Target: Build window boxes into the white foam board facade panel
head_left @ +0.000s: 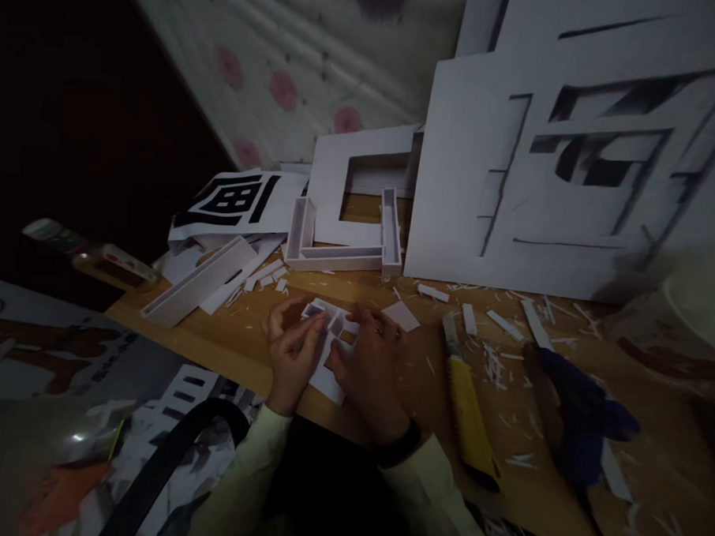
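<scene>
A small white foam-board piece point(327, 384) with raised walls lies on the wooden table point(236, 338) in front of me. My left hand point(293, 346) pinches the raised wall at its upper left, thumb and fingers closed around it. From the right, my right hand point(370, 362) reaches over the same piece, its fingers bent and touching or close to its right side. Its fingertips are partly hidden, so I cannot tell whether it grips. A dark band circles the right wrist. Behind the right fingers lies a loose white square point(401, 316).
A yellow utility knife point(468, 411) and a blue glue gun point(588, 416) lie to the right among white scraps. Cut boards point(461, 186) stand behind, beside a U-shaped white frame point(343, 258). A long white box point(200, 281) and a bottle point(117, 264) are left; a tub point(680, 329) is right.
</scene>
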A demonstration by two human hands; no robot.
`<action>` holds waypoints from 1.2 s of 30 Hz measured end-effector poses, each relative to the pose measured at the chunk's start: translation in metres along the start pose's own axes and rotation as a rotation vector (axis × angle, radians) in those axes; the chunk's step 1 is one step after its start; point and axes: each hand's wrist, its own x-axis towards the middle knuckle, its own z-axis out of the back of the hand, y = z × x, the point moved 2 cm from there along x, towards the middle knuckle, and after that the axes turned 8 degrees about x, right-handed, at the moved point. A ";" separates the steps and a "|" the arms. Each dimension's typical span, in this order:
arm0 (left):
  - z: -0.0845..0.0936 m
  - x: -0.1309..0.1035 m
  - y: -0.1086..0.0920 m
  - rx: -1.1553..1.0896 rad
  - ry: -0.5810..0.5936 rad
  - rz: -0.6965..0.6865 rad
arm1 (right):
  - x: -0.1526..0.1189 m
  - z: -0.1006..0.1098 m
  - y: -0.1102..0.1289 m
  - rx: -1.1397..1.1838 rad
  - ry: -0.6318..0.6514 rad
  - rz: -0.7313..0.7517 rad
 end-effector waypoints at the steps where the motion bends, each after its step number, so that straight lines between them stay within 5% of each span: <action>1: 0.000 0.000 0.000 0.005 0.002 0.000 | 0.000 0.000 0.001 -0.004 0.002 -0.001; 18: -0.001 -0.002 0.005 0.009 0.009 0.070 | 0.005 0.001 -0.001 0.028 -0.002 -0.054; 25: 0.000 -0.003 0.008 -0.047 -0.030 0.148 | 0.000 0.014 -0.002 0.069 -0.185 0.109; 36: -0.008 -0.006 0.015 -0.064 -0.102 0.157 | -0.009 0.016 -0.019 0.242 -0.297 -0.130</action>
